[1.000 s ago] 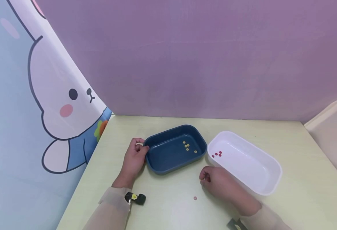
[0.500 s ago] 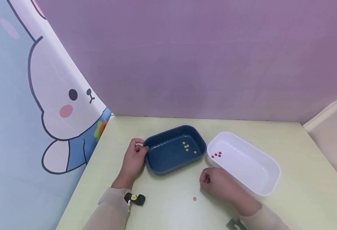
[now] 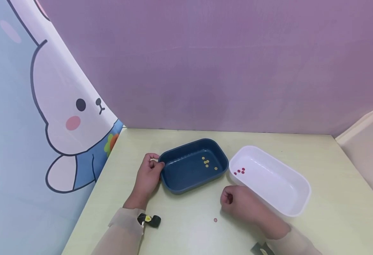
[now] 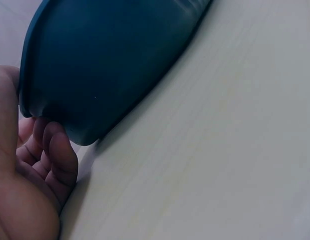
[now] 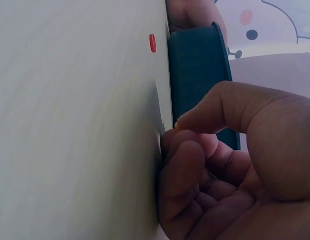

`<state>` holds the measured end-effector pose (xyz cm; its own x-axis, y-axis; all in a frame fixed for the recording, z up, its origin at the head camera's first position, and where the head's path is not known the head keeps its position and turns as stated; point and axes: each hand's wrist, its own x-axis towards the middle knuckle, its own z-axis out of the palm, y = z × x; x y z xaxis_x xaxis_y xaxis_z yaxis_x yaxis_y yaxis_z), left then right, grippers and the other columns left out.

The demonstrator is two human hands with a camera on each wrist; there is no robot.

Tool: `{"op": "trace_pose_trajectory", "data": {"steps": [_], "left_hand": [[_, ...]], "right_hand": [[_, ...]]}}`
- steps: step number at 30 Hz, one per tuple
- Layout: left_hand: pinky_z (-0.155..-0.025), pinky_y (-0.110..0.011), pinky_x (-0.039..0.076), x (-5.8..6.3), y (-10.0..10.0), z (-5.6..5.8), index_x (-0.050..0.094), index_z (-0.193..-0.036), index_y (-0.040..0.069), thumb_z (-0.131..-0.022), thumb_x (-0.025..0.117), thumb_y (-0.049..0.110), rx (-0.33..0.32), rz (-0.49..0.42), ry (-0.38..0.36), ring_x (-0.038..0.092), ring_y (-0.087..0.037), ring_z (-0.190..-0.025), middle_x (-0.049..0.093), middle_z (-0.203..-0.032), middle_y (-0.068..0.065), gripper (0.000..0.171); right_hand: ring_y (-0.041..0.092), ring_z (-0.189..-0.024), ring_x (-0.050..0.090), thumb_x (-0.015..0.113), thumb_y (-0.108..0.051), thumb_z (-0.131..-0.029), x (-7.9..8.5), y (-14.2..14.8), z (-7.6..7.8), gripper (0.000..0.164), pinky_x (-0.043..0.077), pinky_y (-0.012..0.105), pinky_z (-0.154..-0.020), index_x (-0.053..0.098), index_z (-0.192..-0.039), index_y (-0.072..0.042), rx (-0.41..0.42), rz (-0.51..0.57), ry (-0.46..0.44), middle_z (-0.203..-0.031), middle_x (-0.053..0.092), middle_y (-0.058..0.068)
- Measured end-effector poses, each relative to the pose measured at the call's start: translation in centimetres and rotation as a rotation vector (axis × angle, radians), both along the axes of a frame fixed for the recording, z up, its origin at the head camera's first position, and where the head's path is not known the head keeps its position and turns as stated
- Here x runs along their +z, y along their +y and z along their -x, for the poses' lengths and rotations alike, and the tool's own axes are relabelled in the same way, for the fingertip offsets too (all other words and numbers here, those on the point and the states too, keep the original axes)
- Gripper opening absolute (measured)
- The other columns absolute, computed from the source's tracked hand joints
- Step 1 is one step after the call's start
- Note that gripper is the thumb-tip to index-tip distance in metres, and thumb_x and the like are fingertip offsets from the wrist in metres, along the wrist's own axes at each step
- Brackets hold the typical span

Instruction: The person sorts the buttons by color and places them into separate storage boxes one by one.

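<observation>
My left hand (image 3: 149, 177) grips the left end of a dark blue tray (image 3: 186, 186), thumb over the rim and fingers curled beneath it in the left wrist view. Several small yellow buttons (image 3: 207, 166) lie in the tray's right part. My right hand (image 3: 242, 203) is low over the table in front of the white tray. In the right wrist view its thumb and forefinger pinch a small yellow-orange button (image 5: 177, 126), mostly hidden by the fingertips. One red button (image 3: 215, 220) lies on the table, nearer the front than the right hand.
A white tray (image 3: 296, 209) stands right of the blue one, their rims nearly meeting. Several red buttons (image 3: 239, 171) lie at its left end. A purple wall (image 3: 224, 71) rises behind the table (image 3: 186, 226); a rabbit-print cloth (image 3: 14, 141) hangs at left.
A second ago a bit of yellow showed at the right fingertips in the head view; now it is hidden there. The hands and trays have hardly moved.
</observation>
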<state>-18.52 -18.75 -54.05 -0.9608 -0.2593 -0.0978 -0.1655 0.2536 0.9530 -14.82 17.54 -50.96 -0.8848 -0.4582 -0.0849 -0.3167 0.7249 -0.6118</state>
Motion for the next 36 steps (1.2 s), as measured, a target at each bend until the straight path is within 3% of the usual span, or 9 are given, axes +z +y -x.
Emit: {"op": "trace_pose_trajectory", "data": {"steps": [18,36], "left_hand": [[-0.067,-0.032,0.051,-0.07,0.03,0.07,0.054,-0.134,0.024,-0.109,0.064,0.028,-0.005,-0.013,0.009,0.057,-0.027,-0.072,0.055,-0.085,-0.005,0.027],[-0.065,-0.031,0.050,-0.17,0.06,0.07,0.054,-0.134,0.023,-0.109,0.065,0.027,-0.007,-0.017,0.014,0.056,-0.024,-0.070,0.054,-0.084,-0.004,0.027]], "right_hand": [[0.000,-0.076,0.059,0.078,-0.005,-0.087,-0.78,0.41,0.60,0.021,0.053,0.022,-0.074,0.079,-0.089,-0.026,0.034,0.028,-0.040,-0.080,0.068,-0.019],[-0.001,-0.077,0.058,0.079,-0.011,-0.097,0.09,0.64,0.50,0.017,0.051,0.023,-0.075,0.080,-0.092,-0.027,0.070,0.025,-0.037,-0.081,0.067,-0.019]]}}
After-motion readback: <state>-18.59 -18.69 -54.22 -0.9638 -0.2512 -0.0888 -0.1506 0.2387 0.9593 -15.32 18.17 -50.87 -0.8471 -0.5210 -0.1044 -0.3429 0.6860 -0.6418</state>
